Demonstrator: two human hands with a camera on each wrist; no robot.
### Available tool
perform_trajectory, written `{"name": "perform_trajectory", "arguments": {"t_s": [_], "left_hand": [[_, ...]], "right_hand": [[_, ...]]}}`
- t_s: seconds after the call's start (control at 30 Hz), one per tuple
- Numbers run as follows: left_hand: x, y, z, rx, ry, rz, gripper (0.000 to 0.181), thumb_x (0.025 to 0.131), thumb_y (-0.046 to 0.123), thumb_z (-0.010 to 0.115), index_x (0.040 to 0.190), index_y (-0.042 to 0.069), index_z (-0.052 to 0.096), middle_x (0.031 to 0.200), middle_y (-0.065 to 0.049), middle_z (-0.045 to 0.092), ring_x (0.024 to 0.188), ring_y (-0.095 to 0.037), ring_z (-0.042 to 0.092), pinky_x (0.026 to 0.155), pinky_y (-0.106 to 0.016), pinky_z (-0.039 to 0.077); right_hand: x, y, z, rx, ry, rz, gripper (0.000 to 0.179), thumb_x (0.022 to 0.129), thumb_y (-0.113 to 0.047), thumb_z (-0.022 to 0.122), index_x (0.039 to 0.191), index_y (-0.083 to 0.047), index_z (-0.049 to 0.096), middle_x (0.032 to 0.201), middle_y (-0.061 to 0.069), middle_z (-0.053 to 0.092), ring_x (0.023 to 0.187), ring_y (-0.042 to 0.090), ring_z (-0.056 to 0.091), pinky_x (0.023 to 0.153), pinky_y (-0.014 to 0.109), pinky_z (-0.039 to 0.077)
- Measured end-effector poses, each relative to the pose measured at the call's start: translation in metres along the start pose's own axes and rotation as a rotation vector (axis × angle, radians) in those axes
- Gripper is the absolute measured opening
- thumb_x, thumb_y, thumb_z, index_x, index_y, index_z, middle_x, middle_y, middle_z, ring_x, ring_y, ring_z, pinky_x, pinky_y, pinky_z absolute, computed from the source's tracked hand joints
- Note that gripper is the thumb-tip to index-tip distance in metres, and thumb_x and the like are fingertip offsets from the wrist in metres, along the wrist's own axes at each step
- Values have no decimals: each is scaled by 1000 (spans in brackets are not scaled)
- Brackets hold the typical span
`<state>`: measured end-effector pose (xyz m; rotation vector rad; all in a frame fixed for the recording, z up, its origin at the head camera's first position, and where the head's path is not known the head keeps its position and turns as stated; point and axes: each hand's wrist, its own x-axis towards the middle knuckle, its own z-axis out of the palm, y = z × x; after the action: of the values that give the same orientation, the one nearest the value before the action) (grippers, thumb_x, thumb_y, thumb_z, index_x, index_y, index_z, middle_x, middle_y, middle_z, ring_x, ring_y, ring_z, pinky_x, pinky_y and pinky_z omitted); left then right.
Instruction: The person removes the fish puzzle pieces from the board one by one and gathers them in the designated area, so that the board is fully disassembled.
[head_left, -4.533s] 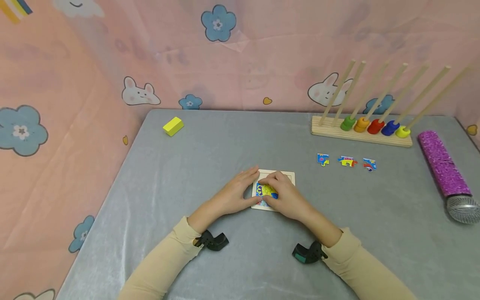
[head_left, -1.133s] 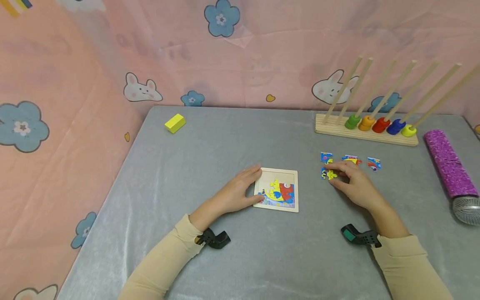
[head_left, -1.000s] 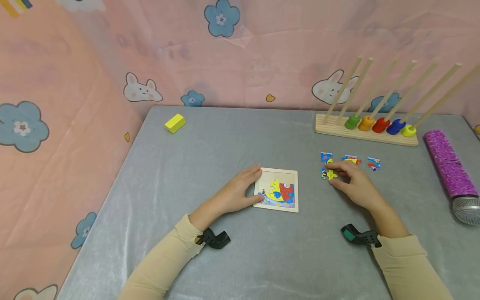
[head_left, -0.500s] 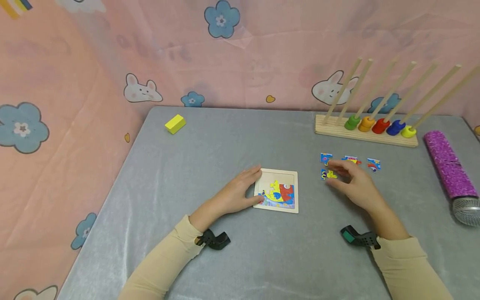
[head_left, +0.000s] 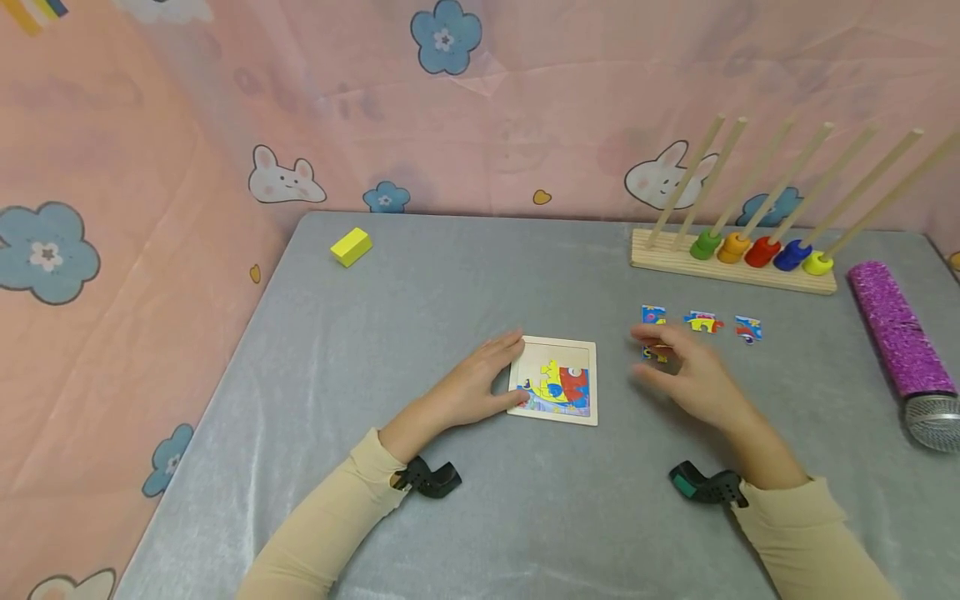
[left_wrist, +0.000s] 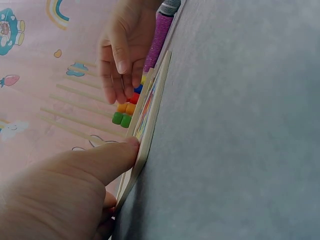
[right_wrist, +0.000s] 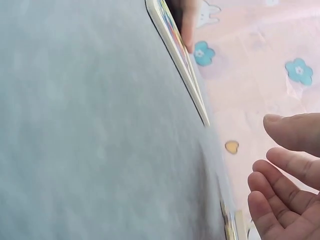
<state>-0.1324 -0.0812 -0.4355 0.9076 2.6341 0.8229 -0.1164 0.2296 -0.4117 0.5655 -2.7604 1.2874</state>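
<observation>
A square wooden puzzle board (head_left: pixel 546 354) lies mid-table, with colourful pieces (head_left: pixel 573 385) filling its lower part. My left hand (head_left: pixel 476 383) holds its left side, the thumb on the frame and the fingers along the edge; the left wrist view shows the thumb (left_wrist: pixel 112 157) against the rim. To the right, my right hand (head_left: pixel 693 375) hovers with parted fingers and nothing between them, also seen in the right wrist view. Partly hidden beneath its fingertips is a yellow and blue puzzle piece (head_left: pixel 656 355). Behind it lie three loose pieces: left (head_left: pixel 653 313), middle (head_left: pixel 703 322) and right (head_left: pixel 748 327).
At the back right stands a wooden peg counter (head_left: pixel 731 263) with coloured beads on tall rods. A purple glitter microphone (head_left: pixel 900 329) lies by the right edge. A yellow block (head_left: pixel 351 247) sits at the back left. Grey cloth (head_left: pixel 450 533) covers the table.
My right hand has carried a yellow and blue piece from the board to the loose pieces, let go of it, and shifted slightly left. The left hand stays on the board.
</observation>
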Motion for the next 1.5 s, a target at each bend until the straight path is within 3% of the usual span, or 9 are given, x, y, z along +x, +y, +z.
{"name": "perform_trajectory", "arguments": {"t_s": [0.2, 0.43, 0.67, 0.73, 1.07, 1.3, 1.5], "left_hand": [[0, 0, 0, 1, 2, 5, 75, 89, 35, 65, 146, 1, 32, 157, -8, 25, 145, -19, 21, 120, -33, 17], [1, 0, 0, -5, 5, 13, 75, 89, 35, 65, 146, 0, 32, 156, -9, 25, 145, -20, 21, 120, -34, 18], [2, 0, -1, -22, 7, 11, 75, 89, 34, 66, 146, 0, 33, 156, -9, 25, 145, -20, 21, 120, -35, 17], [2, 0, -1, -22, 4, 10, 75, 89, 35, 66, 146, 1, 32, 156, -8, 25, 145, -19, 21, 120, -35, 17], [1, -1, -1, -26, 7, 11, 74, 89, 35, 65, 146, 1, 33, 156, -9, 26, 145, -20, 22, 119, -36, 19], [1, -1, -1, -29, 7, 16, 74, 89, 34, 66, 146, 0, 33, 156, -9, 25, 145, -19, 21, 120, -34, 16], [1, -1, -2, -23, 2, 11, 74, 89, 35, 65, 146, 1, 33, 157, -8, 25, 145, -19, 21, 120, -33, 15]], "right_hand": [[1, -10, 9, -12, -53, -5, 46, 83, -8, 72, 125, 1, 55, 120, 17, 60, 104, 29, 57, 88, 1, 37], [7, -25, 24, 22, -152, 31, 44, 86, -12, 70, 126, 0, 55, 122, 14, 58, 110, 27, 56, 91, 6, 40], [18, -39, 41, 27, -223, 10, 48, 83, -12, 72, 126, 1, 55, 119, 13, 61, 106, 27, 58, 91, 43, 50], [21, -42, 46, 37, -239, 6, 48, 83, -10, 72, 126, 2, 55, 119, 14, 61, 106, 28, 59, 91, 48, 50], [25, -44, 61, 33, -249, 64, 46, 83, -7, 70, 125, 3, 56, 120, 16, 58, 106, 29, 59, 93, 47, 50], [22, -41, 68, -57, -216, -8, 47, 79, -7, 73, 122, 2, 58, 120, 16, 56, 104, 27, 54, 90, 44, 47], [22, -40, 71, -67, -207, 7, 47, 79, -7, 73, 123, 1, 58, 119, 16, 52, 103, 27, 53, 89, 44, 47]]}}
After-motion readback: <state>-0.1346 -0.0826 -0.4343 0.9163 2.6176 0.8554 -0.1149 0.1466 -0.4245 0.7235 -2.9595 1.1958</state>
